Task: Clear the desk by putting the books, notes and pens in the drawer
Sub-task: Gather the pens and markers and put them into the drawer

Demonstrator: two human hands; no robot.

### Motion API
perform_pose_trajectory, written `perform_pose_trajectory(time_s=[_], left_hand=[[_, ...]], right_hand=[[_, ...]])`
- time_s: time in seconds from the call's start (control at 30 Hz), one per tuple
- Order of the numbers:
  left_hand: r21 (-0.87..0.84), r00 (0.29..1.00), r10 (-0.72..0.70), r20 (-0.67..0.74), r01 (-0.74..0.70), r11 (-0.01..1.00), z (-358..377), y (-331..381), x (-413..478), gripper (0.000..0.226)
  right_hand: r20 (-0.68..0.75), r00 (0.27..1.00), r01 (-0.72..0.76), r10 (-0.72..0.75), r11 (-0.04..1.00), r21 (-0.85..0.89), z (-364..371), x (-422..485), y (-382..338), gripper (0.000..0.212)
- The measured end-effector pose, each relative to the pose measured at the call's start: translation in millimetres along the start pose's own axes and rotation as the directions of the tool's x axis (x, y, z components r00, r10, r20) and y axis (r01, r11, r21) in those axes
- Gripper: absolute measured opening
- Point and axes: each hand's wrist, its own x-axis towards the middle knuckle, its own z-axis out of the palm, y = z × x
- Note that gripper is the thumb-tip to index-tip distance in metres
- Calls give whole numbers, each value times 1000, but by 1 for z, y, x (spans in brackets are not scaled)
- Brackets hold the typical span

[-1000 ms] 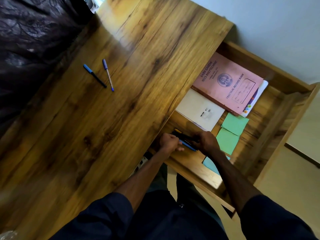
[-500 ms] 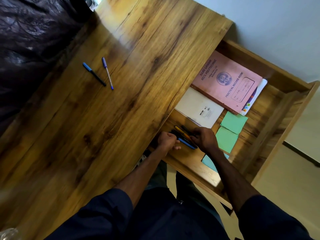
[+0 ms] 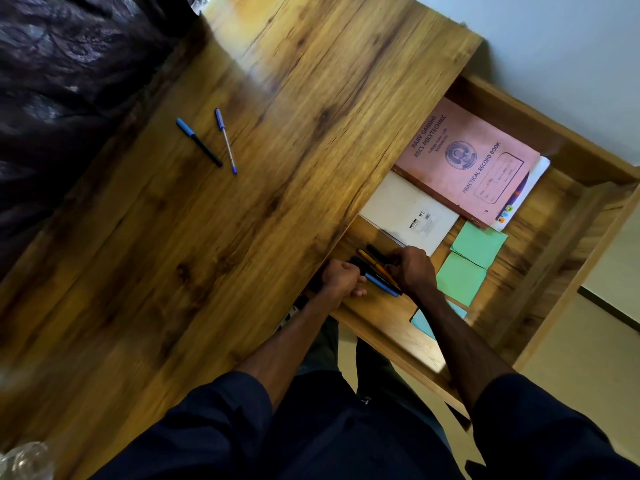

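Left hand: left hand [image 3: 341,277] sits at the desk's edge, just inside the open drawer [image 3: 530,268], knuckles up, fingers curled in. It touches the near end of the pen bundle [image 3: 379,273], but can't tell if it actually grips.
Right hand: right hand [image 3: 412,270] is in the drawer, fingers curled over the far side of the pen bundle, grasping it. The forearm runs back across the drawer's front part.
Pen bundle: several pens lie side by side (blue, yellow and black ones visible), down in the drawer between the two hands.
Pens on desk: black pen with blue cap [image 3: 199,142] and clear pen with purple cap [image 3: 225,140] lie close together on the desk top [image 3: 242,254], not touching, well apart from both hands.
Books: pink practical record book [image 3: 467,161] lies flat in the drawer's far part, on top of a white book [image 3: 538,174] that shows only at its edge. Cream book [image 3: 412,214] lies beside it, partly tucked under the desk top.
Notes: two green notes [image 3: 471,259] lie just right of the right hand, overlapping. Light blue note [image 3: 424,322] is partly hidden under the right forearm.
Around: dark crinkled cover [image 3: 69,81] beyond the desk's far-left edge. Clear blurred object [image 3: 24,460] at the bottom-left corner, can't identify it.
In the way: desk top overhangs the drawer's left side, hiding part of it.
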Motion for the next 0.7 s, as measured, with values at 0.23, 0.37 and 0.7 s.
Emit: perform_pose_trajectory(time_s=[0.23,0.37,0.7], left_hand=[[12,1000,9,8,-9,1000,0,2,2,26],[17,1000,9,-4,-8,1000,0,3,2,26],[47,1000,22,-7,-22,999,-2,5,-1,27]], right_hand=[[-41,999,-7,7,1000,-11,0,0,-5,22],[-110,994,-13,11,1000,-19,0,-1,-9,20],[-71,997,-1,1,1000,5,3,-4,-17,18]])
